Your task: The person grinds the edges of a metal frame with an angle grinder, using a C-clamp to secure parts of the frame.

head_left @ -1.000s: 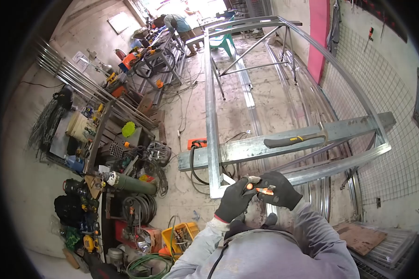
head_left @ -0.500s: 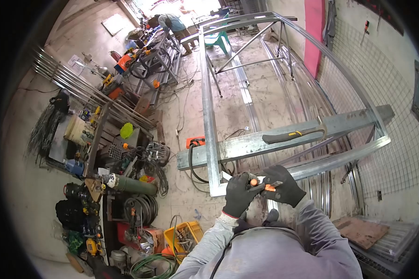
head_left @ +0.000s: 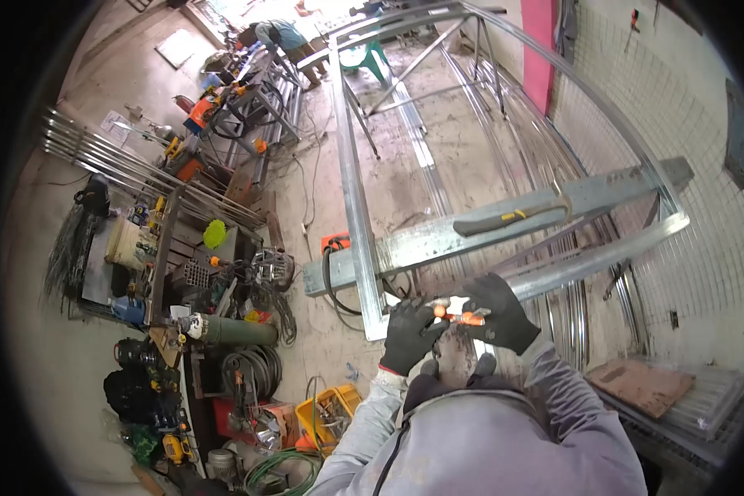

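Observation:
Both my hands wear dark gloves and are close together over the near edge of a welded metal frame (head_left: 357,198). My left hand (head_left: 413,333) is closed round a small item with an orange end (head_left: 440,312). In my right hand (head_left: 501,314) is a small orange object (head_left: 471,319), pinched near the left fingers; its exact kind is too small to tell. Beyond the hands, a hammer (head_left: 504,220) with a black and yellow handle lies on a wide metal beam (head_left: 422,252), which passes under the frame.
A person (head_left: 285,43) bends over a workbench at the far end. On the left are a green gas cylinder (head_left: 238,331), a yellow crate (head_left: 326,417) and cluttered shelves. Long metal bars lie on the floor (head_left: 306,355). Wire mesh (head_left: 628,124) leans along the right wall.
The view has shifted slightly, so the surroundings sit further left and a little higher. My right hand has turned, and the orange object between my hands shows more fully.

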Motion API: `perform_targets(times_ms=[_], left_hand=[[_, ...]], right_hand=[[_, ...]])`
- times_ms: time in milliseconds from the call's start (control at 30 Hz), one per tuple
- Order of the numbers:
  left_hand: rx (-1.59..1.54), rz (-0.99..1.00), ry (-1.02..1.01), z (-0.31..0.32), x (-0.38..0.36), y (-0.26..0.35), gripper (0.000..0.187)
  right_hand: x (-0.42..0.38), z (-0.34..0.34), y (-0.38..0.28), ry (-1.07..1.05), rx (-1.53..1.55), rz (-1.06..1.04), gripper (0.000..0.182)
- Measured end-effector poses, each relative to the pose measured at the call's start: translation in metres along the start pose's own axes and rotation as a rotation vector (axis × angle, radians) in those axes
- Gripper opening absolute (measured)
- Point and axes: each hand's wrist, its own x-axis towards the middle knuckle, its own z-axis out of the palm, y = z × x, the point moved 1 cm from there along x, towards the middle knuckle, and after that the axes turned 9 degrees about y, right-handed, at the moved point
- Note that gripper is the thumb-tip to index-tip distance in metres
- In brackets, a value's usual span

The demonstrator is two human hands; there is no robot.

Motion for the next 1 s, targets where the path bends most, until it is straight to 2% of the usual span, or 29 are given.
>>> perform_targets(times_ms=[67, 133, 200, 267, 333, 400, 533, 633, 733, 800, 867, 900, 933, 1000], left_hand=[[-0.025, 0.008, 0.067, -0.001, 0.001, 0.005, 0.035], [-0.036, 0.009, 0.103, 0.014, -0.017, -0.021, 0.036], [-0.075, -0.037, 0.147, 0.011, -0.016, -0.013, 0.037], [-0.061, -0.041, 0.129, 0.010, -0.014, -0.011, 0.035], [-0.023, -0.040, 0.154, 0.016, -0.015, -0.013, 0.033], [-0.026, -0.033, 0.130, 0.015, -0.010, -0.011, 0.028], [-0.102, -0.170, 0.116, 0.022, -0.017, -0.023, 0.026], [-0.141, -0.118, 0.073, 0.018, -0.013, -0.024, 0.028], [-0.089, -0.154, 0.012, 0.014, -0.013, -0.021, 0.030], [-0.042, -0.150, -0.010, 0.014, -0.015, -0.023, 0.028], [-0.038, 0.027, 0.068, 0.012, -0.006, -0.014, 0.018], [-0.091, -0.111, 0.016, 0.010, -0.008, -0.008, 0.023], [-0.047, -0.081, -0.002, 0.005, -0.003, 0.001, 0.028], [0.097, -0.090, -0.013, 0.002, -0.020, -0.009, 0.037]], right_hand=[[-0.008, 0.008, 0.004, 0.019, -0.016, -0.004, 0.058], [-0.014, 0.014, 0.007, 0.009, 0.030, 0.108, 0.054], [-0.009, 0.010, 0.003, 0.103, -0.065, -0.067, 0.044], [-0.006, 0.009, 0.000, 0.113, 0.032, -0.014, 0.036], [-0.013, 0.012, 0.002, 0.169, -0.009, 0.023, 0.034], [-0.015, 0.017, 0.009, 0.004, 0.026, 0.154, 0.035], [-0.015, 0.015, 0.007, 0.030, 0.005, 0.118, 0.032], [-0.017, 0.010, 0.008, -0.020, -0.054, 0.078, 0.031], [-0.017, 0.007, 0.009, -0.118, -0.115, 0.017, 0.036], [-0.021, 0.013, 0.009, 0.000, -0.251, 0.030, 0.040], [-0.022, 0.007, 0.004, -0.014, -0.279, 0.055, 0.042], [-0.022, 0.002, 0.002, -0.037, -0.268, 0.097, 0.045], [-0.023, 0.001, 0.001, -0.060, -0.251, 0.132, 0.049], [-0.033, 0.001, 0.002, 0.069, -0.215, 0.127, 0.058]])
